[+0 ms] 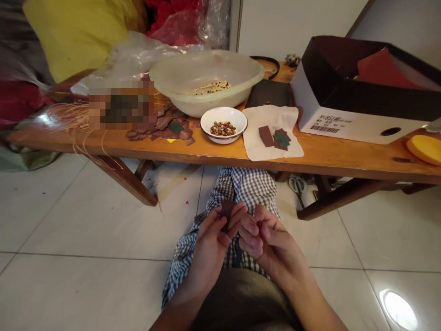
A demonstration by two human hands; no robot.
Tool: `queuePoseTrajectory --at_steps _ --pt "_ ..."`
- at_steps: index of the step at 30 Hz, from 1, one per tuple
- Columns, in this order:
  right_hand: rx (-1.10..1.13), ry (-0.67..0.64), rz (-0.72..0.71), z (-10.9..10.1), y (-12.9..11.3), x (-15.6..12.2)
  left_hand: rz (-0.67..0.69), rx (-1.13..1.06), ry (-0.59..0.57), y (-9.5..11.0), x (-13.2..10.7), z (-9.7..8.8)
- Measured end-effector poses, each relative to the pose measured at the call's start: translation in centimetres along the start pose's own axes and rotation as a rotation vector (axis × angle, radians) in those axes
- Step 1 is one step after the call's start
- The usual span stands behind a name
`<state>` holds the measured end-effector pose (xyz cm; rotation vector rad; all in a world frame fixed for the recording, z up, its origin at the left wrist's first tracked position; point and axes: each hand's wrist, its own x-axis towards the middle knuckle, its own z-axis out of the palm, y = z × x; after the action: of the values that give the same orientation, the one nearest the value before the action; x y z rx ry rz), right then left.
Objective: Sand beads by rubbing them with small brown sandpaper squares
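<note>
My left hand (213, 236) pinches a small dark brown paper piece (227, 212) over my lap, above a blue checked cloth (241, 186). My right hand (265, 236) is curled beside it, fingers pressed together and touching the left fingers; what it holds, if anything, is hidden. On the low wooden table (337, 158) ahead stand a small white bowl of coloured beads (223, 125) and a white sheet (272, 133) with brown and green pieces on it.
A large pale basin (206, 80) with beads sits behind the small bowl. A heap of brown pieces (165, 128) lies left of it, straw strands further left. A white-and-black box (361, 87) stands at right, a yellow disc (425, 149) beside it. Scissors (298, 186) lie under the table.
</note>
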<state>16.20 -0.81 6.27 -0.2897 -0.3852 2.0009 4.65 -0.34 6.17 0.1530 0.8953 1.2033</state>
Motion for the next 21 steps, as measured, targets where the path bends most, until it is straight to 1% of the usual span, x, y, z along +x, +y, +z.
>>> queuePoseTrajectory --at_steps 5,9,11,14,16,19,21 --pt "0.026 -0.022 0.02 -0.2 -0.1 0.0 0.016 -0.038 -0.026 0.1 0.0 0.3" --pt "0.022 -0.018 0.012 -0.2 -0.2 0.0 0.017 -0.055 -0.058 -0.1 0.2 0.1" --pt "0.021 -0.004 -0.008 -0.3 -0.1 0.1 0.021 -0.053 -0.078 -0.3 0.2 -0.1" --pt "0.002 0.051 -0.035 -0.7 -0.2 0.3 0.022 -0.037 -0.106 -0.6 0.3 -0.5" --pt "-0.033 0.091 -0.058 -1.1 -0.2 0.4 0.028 -0.018 -0.137 -0.6 0.2 -0.5" --pt "-0.143 0.134 -0.134 -1.5 -0.5 0.5 0.052 -0.013 -0.209 -0.5 0.2 -0.1" --pt "-0.284 0.162 -0.23 -1.8 -0.9 0.5 0.076 -0.005 -0.241 -0.3 0.3 0.4"
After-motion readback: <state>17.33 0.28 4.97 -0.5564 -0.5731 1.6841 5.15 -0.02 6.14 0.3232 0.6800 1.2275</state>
